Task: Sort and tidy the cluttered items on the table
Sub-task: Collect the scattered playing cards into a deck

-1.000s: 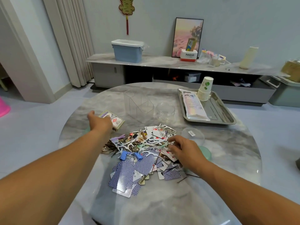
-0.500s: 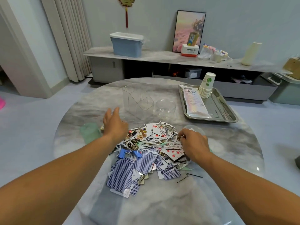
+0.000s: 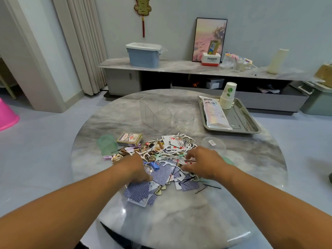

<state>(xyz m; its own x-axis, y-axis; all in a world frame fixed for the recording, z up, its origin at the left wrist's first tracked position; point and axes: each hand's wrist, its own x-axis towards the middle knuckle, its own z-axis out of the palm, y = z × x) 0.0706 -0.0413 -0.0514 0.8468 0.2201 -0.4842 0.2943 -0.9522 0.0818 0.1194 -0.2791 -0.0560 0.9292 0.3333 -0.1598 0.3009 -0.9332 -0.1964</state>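
A mixed pile (image 3: 161, 169) of blue-backed playing cards, face-up cards, white floss picks, clips and hairpins lies in the middle of the round marble table (image 3: 179, 221). My left hand (image 3: 136, 168) rests on the pile's left side, fingertips down on the blue-backed cards; its fingers are mostly hidden under the hand. My right hand (image 3: 203, 162) lies on the pile's right side with its fingers spread over the face-up cards. A card box (image 3: 129, 139) lies flat at the pile's far left, beside a pale green cup (image 3: 107, 145).
Behind the pile stand a clear divided organizer (image 3: 154, 112) and a clear jar (image 3: 183, 119). A clear lid (image 3: 212, 144) lies to the right. A steel tray (image 3: 251, 126) at the back right holds stacked paper cups (image 3: 228, 96) and a packet (image 3: 214, 112). Loose hairpins (image 3: 206, 188) lie near the pile.
My left hand left the card box at the pile's far left and came back onto the blue-backed cards. My right hand stayed on the pile's right side.
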